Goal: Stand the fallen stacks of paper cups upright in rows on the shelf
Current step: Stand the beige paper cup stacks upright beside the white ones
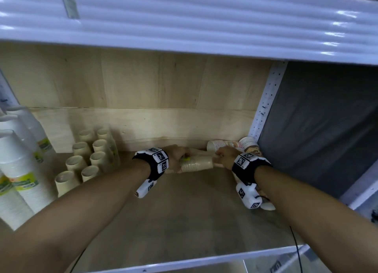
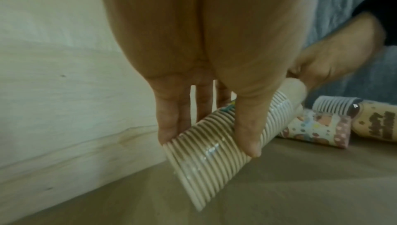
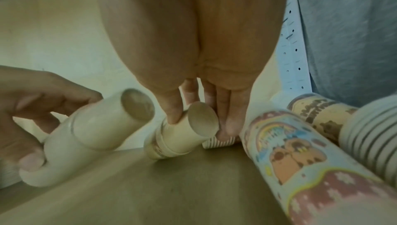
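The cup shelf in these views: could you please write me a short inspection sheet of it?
Surface: wooden shelf, bare in the middle.
Job's things: eight beige cup stacks upright in two rows at left; a beige stack gripped by the left hand; another beige stack gripped by the right hand; printed stacks lying at the right back corner.
Clutter: tall white cup stacks at far left.
Hands: each holds its own stack.
Cables: black cord at the front edge.
Surroundings: white shelf above, perforated post, grey cloth.
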Demonstrator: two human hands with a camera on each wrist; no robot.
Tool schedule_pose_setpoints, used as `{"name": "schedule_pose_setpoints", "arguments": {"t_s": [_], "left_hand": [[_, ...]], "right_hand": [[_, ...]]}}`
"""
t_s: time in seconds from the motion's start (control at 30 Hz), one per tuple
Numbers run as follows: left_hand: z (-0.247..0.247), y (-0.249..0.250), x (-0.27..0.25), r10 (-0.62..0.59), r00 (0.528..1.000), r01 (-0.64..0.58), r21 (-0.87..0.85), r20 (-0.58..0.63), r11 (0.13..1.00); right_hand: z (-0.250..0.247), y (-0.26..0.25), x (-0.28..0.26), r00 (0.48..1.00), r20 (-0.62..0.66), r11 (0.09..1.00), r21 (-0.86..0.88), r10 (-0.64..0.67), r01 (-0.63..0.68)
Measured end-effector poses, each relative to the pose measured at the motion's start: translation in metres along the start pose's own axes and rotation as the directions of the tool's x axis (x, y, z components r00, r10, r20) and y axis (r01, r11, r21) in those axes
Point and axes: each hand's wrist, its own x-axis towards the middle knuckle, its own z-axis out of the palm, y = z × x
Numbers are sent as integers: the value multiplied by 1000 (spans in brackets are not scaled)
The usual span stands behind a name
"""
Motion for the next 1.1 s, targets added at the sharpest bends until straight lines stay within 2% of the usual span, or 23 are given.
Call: {"name": "schedule_pose_setpoints", "arguments": {"t_s": [0.1,0.3,0.47,0.63,0.83,1.1], "left_hand": [[-4,-6,-8,-58,998,56,-68,-18,996],[2,-13,-23,-194,968,145,-283,-156,948],[14,-17,-37,-290,946,188,-484,-145,855],[31,-30,-34,-304,947,188,-587,-104,787],[34,-13,-52,-325,943,196,-666,-74,719],[41,-14,-55,-332,941,200,-677,-69,708]], "right_hand": [[-4,-11,-10,998,-67,1000,-4,-4,3],[-22,-50,-26,974,-214,997,-2,-71,73],[-27,-79,-32,958,-250,990,-28,-141,138],[-22,-96,-38,952,-268,989,-33,-146,143],[-10,-102,-38,955,-246,986,-43,-165,159],[-13,-106,-41,952,-241,981,-12,-189,191]]}}
